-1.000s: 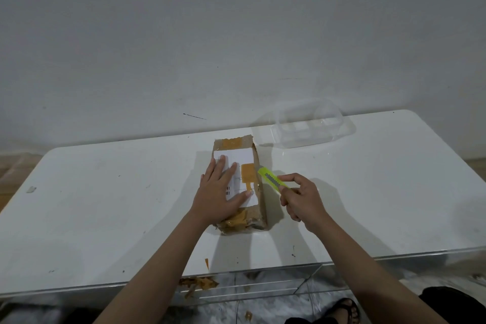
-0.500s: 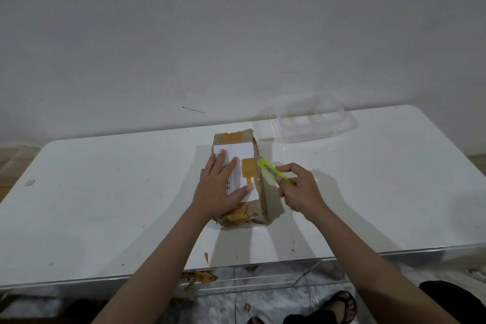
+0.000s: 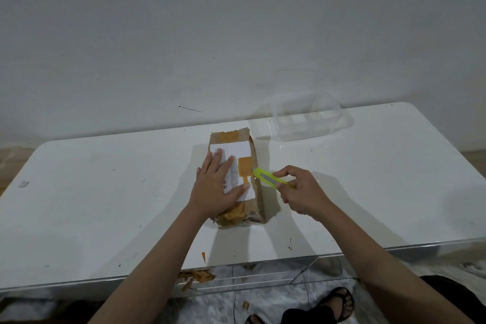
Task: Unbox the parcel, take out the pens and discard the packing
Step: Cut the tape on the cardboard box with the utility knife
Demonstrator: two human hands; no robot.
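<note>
Since the earlier frame the cutter tip sits at the parcel's upper right edge; little else has shifted. White rectangular table (image 3: pixel 368 192) carries everything. Brown taped cardboard parcel (image 3: pixel 256 192) lies mid-table, lengthwise away from the person, still sealed. Clear plastic tray (image 3: pixel 310 121) rests beyond it, near the wall. Left hand (image 3: pixel 218 187) lies flat on the white label, fingers spread, pinning the parcel. Right hand (image 3: pixel 302 192) pinches a lime-green plastic box cutter (image 3: pixel 271 179), tip touching the parcel's right side. Judged early: cutting underway, pens not visible, packing not discarded. Tape scraps (image 3: pixel 197 275) lie below the table's front edge.
</note>
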